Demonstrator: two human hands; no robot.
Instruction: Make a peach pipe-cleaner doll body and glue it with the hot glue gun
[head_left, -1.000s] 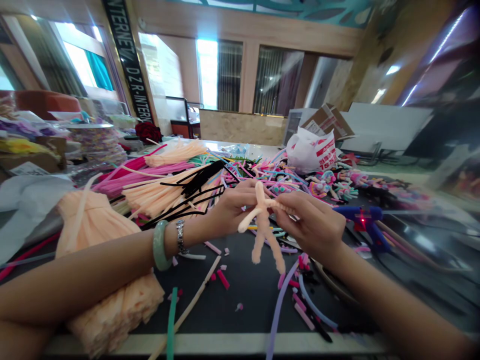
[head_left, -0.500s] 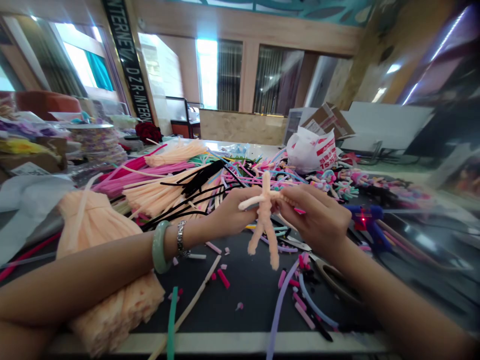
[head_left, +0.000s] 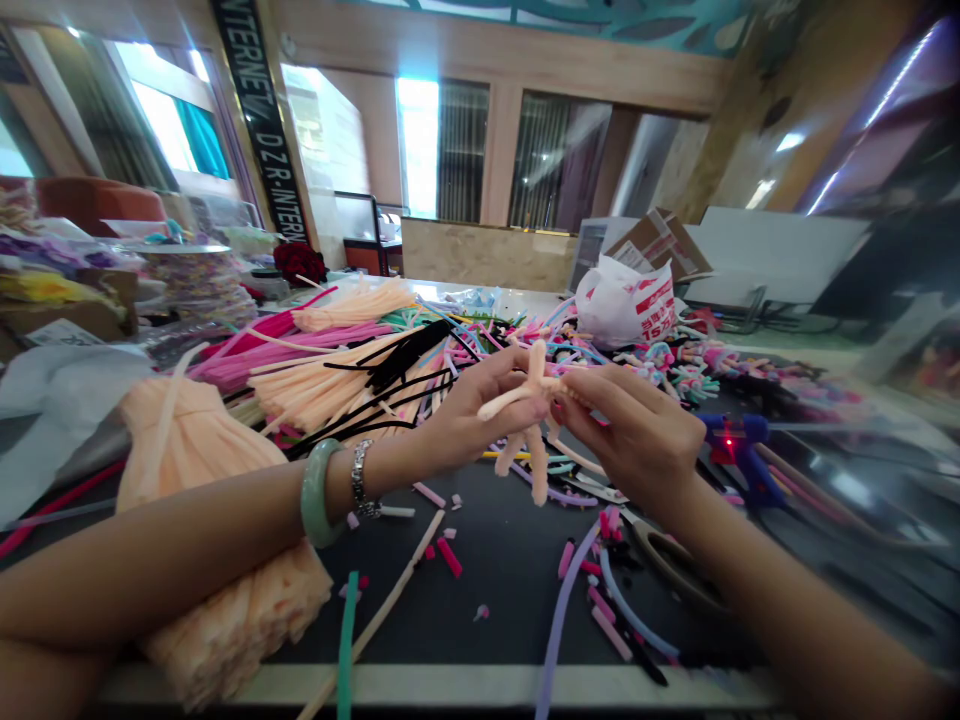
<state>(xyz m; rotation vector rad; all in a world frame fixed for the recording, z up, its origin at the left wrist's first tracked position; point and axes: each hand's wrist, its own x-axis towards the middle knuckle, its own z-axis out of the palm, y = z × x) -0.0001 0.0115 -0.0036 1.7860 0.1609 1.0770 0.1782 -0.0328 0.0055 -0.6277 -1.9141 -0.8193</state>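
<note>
Both hands hold a small peach pipe-cleaner figure (head_left: 529,400) with stubby arms and two legs, raised above the black table mat (head_left: 495,570). My left hand (head_left: 469,415) grips its body and left arm from the left; a green bangle and a silver bracelet sit on that wrist. My right hand (head_left: 637,440) pinches the figure's right arm with fingertips pressed together. The figure's legs hang down between the hands.
Bundles of peach pipe cleaners (head_left: 330,385), pink ones (head_left: 255,345) and black ones (head_left: 397,365) lie at the left. A blue glue gun (head_left: 739,445) with a red light rests at the right, scissors (head_left: 660,545) lie under my right wrist. Cut pieces litter the mat. A white plastic bag (head_left: 626,300) stands behind.
Both hands have lifted the peach figure slightly up and away from me. The left fingers have wrapped further around its body.
</note>
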